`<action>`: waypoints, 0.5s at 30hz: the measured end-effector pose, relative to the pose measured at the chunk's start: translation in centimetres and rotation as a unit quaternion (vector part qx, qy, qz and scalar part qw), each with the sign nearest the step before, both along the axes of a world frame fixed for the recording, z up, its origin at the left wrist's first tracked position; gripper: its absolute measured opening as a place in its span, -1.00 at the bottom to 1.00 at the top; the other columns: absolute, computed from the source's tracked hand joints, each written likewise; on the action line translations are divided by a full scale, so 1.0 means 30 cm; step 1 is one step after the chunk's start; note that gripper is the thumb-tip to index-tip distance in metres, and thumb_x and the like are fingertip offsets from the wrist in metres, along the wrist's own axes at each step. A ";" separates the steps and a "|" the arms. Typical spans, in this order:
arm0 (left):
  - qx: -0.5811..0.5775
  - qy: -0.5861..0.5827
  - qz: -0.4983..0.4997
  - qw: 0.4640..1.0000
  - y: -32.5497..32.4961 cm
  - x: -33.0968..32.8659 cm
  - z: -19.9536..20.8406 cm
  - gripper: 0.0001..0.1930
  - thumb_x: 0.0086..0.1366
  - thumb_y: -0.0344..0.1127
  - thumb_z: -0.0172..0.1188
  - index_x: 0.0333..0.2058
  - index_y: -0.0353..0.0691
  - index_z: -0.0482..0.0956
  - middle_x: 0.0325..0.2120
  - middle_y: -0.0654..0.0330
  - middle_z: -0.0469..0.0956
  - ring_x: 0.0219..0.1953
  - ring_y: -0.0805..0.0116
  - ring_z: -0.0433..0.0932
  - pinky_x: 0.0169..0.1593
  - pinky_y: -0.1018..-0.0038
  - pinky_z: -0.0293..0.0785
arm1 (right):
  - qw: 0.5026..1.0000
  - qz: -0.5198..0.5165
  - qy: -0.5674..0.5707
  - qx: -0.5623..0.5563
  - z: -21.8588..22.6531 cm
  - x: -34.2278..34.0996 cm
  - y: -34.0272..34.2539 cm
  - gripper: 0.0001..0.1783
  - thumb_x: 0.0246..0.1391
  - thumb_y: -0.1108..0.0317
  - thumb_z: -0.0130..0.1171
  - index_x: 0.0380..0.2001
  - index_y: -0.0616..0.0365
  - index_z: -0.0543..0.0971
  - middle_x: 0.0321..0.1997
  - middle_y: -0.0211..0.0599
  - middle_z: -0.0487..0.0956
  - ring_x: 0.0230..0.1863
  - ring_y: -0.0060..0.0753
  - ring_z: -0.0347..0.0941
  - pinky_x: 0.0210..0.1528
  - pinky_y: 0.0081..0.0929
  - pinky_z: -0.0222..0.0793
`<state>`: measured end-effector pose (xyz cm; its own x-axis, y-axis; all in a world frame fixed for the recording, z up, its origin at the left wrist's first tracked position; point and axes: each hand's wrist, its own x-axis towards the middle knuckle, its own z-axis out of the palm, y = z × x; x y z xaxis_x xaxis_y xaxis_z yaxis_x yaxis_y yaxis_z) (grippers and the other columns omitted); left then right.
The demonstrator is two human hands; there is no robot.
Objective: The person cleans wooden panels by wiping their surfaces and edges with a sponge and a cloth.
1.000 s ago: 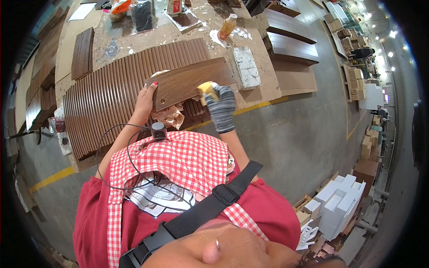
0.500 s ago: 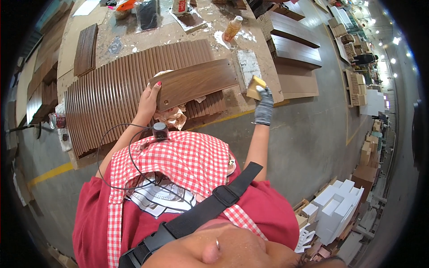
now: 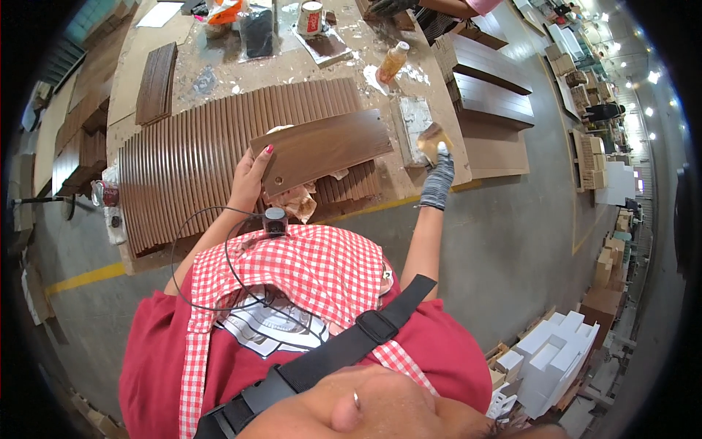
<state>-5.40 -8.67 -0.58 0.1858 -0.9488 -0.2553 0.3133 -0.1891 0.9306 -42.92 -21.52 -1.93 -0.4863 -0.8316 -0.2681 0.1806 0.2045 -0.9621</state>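
My bare left hand (image 3: pixel 251 179) grips the left end of a brown wooden board (image 3: pixel 325 150), thumb on top and the other fingers hidden beneath. The board has a round hole near its lower left corner. It is held tilted above a long row of brown slats (image 3: pixel 197 161) packed on edge. My right hand (image 3: pixel 440 175), in a grey knit glove, pinches a flat yellow-brown scraper-like piece (image 3: pixel 434 141). This piece is beside a white-smeared block (image 3: pixel 412 121) at the table's right edge. Crumpled paper (image 3: pixel 298 203) shows below the board.
A bottle of amber liquid (image 3: pixel 393 62), a cup (image 3: pixel 311 18) and a dark packet (image 3: pixel 257 33) stand or lie at the table's far side. Brown boards (image 3: pixel 155 84) lie far left. Another person's gloved hand (image 3: pixel 393 6) shows at the far edge. Stacked panels (image 3: pixel 490 95) stand to the right.
The scraper-like piece has turned in my right hand, and its browner face shows now. My left hand still holds the board. Another person's gloved hand has come into view at the far edge.
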 end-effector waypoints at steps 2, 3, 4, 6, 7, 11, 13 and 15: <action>-0.020 -0.024 0.022 0.999 0.046 0.051 -0.019 -0.57 0.34 -0.10 0.02 0.03 -0.32 0.33 -0.13 0.20 0.47 -0.07 0.51 0.42 -0.02 0.58 0.33 | 0.995 0.022 -0.087 -0.044 0.068 0.065 -0.015 -0.55 0.00 0.11 0.23 -0.11 0.16 0.47 -0.25 -0.35 0.50 -0.29 -0.51 0.44 -0.33 -0.59 0.44; -0.006 -0.005 0.055 0.998 0.063 0.075 -0.027 -0.57 0.34 -0.11 0.02 0.03 -0.32 0.32 -0.12 0.20 0.46 -0.06 0.50 0.42 -0.01 0.58 0.32 | 0.995 0.023 -0.088 -0.049 0.064 0.060 -0.041 -0.55 0.00 0.11 0.23 -0.11 0.16 0.47 -0.25 -0.35 0.50 -0.29 -0.51 0.44 -0.33 -0.59 0.44; 0.009 0.015 0.087 0.996 0.072 0.082 -0.013 -0.57 0.34 -0.12 0.03 0.04 -0.31 0.31 -0.11 0.21 0.46 -0.05 0.48 0.42 0.01 0.58 0.32 | 0.998 0.045 -0.009 -0.049 0.044 0.048 -0.078 -0.55 0.01 0.13 0.22 -0.10 0.17 0.47 -0.24 -0.35 0.50 -0.28 -0.51 0.44 -0.32 -0.59 0.44; -0.076 0.066 0.103 0.990 0.097 0.112 0.032 -0.58 0.34 -0.16 0.04 0.06 -0.29 0.31 -0.07 0.19 0.45 -0.03 0.44 0.41 0.04 0.51 0.31 | 0.980 0.114 0.134 -0.090 0.036 0.073 -0.119 -0.54 0.04 0.18 0.20 -0.05 0.21 0.45 -0.21 -0.35 0.49 -0.25 -0.53 0.43 -0.29 -0.58 0.45; -0.083 0.034 0.123 0.988 0.109 0.126 0.060 -0.57 0.33 -0.16 0.04 0.06 -0.29 0.31 -0.08 0.20 0.45 -0.04 0.44 0.42 0.04 0.51 0.31 | 0.976 0.121 0.128 -0.127 0.030 0.091 -0.136 -0.54 0.03 0.20 0.20 -0.04 0.21 0.45 -0.21 -0.35 0.49 -0.24 -0.53 0.43 -0.26 -0.57 0.44; -0.097 -0.106 0.172 0.975 0.154 0.161 0.093 -0.56 0.31 -0.13 0.07 0.04 -0.31 0.33 -0.09 0.19 0.46 -0.06 0.44 0.41 0.03 0.53 0.29 | 0.978 0.166 0.007 -0.126 0.126 0.182 -0.190 -0.55 -0.01 0.27 0.19 -0.03 0.20 0.44 -0.16 -0.34 0.49 -0.18 -0.46 0.45 -0.17 -0.51 0.44; -0.109 -0.156 0.185 0.964 0.160 0.154 0.127 -0.55 0.30 -0.12 0.08 0.02 -0.32 0.34 -0.12 0.18 0.47 -0.08 0.45 0.41 0.01 0.54 0.30 | 0.954 0.261 -0.022 -0.147 0.250 0.307 -0.160 -0.55 -0.03 0.29 0.19 -0.05 0.20 0.44 -0.15 -0.33 0.50 -0.16 -0.44 0.46 -0.09 -0.51 0.40; -0.121 -0.204 0.186 0.953 0.163 0.163 0.140 -0.55 0.30 -0.11 0.09 0.01 -0.33 0.35 -0.14 0.17 0.48 -0.10 0.45 0.42 -0.01 0.54 0.31 | 0.929 0.324 -0.034 -0.176 0.365 0.452 -0.096 -0.55 -0.03 0.28 0.20 -0.06 0.25 0.45 -0.13 -0.31 0.50 -0.16 -0.44 0.46 0.00 -0.52 0.35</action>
